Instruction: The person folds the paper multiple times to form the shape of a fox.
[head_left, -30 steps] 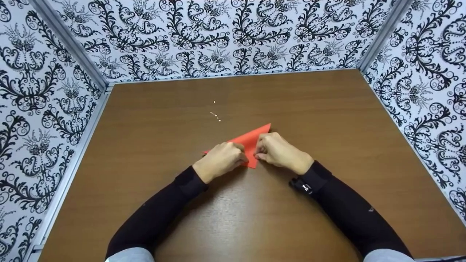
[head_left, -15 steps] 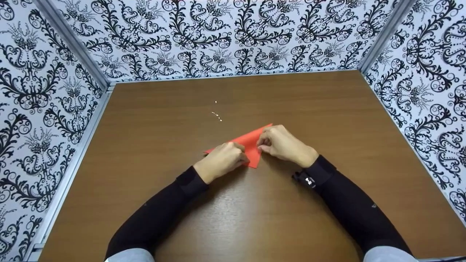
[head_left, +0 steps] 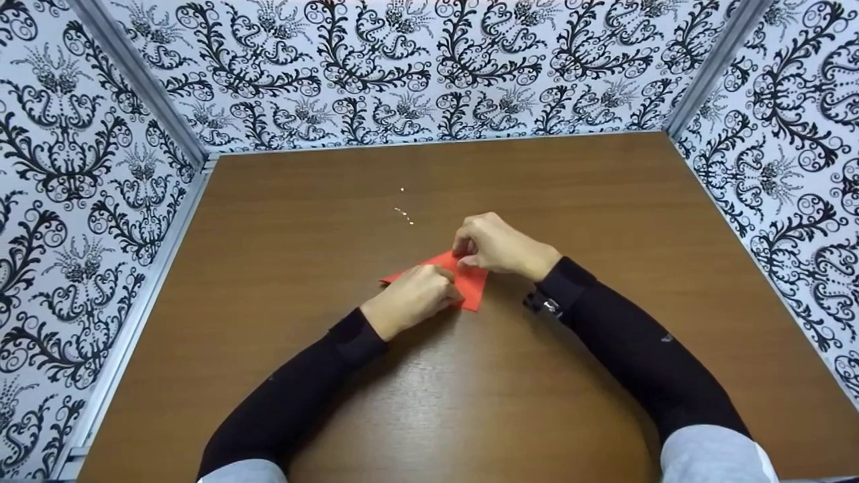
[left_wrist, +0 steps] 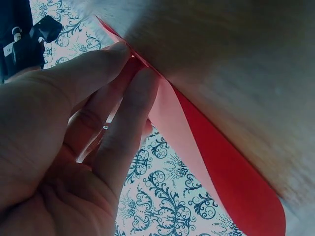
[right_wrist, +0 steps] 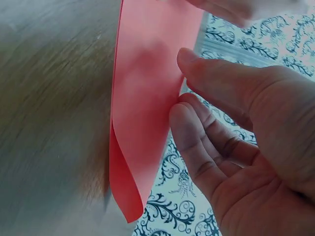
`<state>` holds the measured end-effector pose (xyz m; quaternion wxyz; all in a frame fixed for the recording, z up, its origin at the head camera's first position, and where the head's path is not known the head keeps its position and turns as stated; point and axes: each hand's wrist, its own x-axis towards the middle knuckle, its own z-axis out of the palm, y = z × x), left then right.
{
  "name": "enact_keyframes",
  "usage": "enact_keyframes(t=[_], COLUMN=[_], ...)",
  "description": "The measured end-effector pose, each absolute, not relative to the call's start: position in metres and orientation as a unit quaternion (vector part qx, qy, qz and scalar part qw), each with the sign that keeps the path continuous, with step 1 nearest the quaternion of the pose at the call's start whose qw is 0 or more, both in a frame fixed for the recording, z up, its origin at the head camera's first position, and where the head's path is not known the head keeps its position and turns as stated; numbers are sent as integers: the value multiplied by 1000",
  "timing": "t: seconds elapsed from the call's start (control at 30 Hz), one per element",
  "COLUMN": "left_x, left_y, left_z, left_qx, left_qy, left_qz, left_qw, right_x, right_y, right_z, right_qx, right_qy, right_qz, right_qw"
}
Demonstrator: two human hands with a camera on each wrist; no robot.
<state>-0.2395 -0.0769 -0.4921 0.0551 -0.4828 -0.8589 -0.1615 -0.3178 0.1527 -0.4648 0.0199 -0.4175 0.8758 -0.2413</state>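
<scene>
A folded sheet of red paper point(head_left: 473, 292) lies on the table in the head view, partly covered by both hands. My left hand point(head_left: 413, 298) holds its near side, fingers curled. In the left wrist view, the left thumb and fingertips meet at the edge of the red paper point(left_wrist: 221, 167), which bends into a rounded fold. My right hand point(head_left: 500, 245) is at the far edge with curled fingers. The right wrist view has its thumb and index finger at the edge of the red paper point(right_wrist: 147, 83), whose lower end curls over in a loose loop.
Several tiny white specks point(head_left: 405, 215) lie on the brown wooden table point(head_left: 302, 215) beyond the paper. Patterned black-and-white panels point(head_left: 376, 74) close off the back and both sides. A small black device point(head_left: 542, 304) sits at the right wrist.
My right hand has moved from the paper's right side up and left to its far edge. The far right corner that stuck out no longer shows. The left hand has stayed on the paper.
</scene>
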Motion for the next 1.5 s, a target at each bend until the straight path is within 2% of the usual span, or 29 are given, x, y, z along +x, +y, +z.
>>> enact_keyframes(t=[0.3, 0.83, 1.5], left_x=[-237, -238, -239], left_y=[-76, -77, -78], left_z=[-493, -493, -493], left_qx=[-479, -485, -488], left_qy=[-864, -859, -858], left_qz=[-141, -142, -135], left_qw=[69, 87, 88], right_x=[-332, -342, -325], right_y=[142, 133, 142], right_z=[-478, -484, -466], right_qx=[-456, -450, -470], right_qy=[860, 860, 863], right_qz=[-229, -236, -183], right_qw=[-7, -33, -5])
